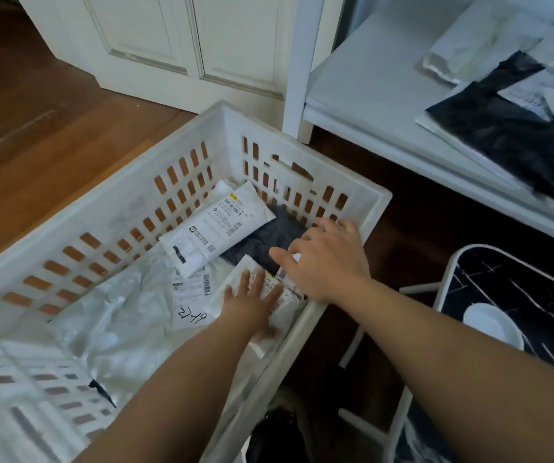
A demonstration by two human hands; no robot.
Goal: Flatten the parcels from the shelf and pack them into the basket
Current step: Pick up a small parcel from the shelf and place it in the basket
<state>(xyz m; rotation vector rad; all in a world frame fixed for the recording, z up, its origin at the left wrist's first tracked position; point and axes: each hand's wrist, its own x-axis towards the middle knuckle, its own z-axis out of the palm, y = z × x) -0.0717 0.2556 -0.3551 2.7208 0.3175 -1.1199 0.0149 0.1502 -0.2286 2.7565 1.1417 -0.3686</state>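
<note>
With hands (252, 305) flat; parcel (289, 305) basketed

A home, by the look of it: warm wooden floorboards (52, 105) fill the upper left of the frame, white panelled doors (182, 38) stand at top centre, and a white painted shelf unit (362, 81) at upper right holds mail bags. A white slotted plastic basket (175, 168) sits on the floor mid-frame.

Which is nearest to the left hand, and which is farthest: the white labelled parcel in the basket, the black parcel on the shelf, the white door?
From the left hand:
1. White labelled parcel, in the basket just beyond the fingers.
2. Black parcel, on the shelf, to the right.
3. White door, across the floor, behind the basket.
</note>
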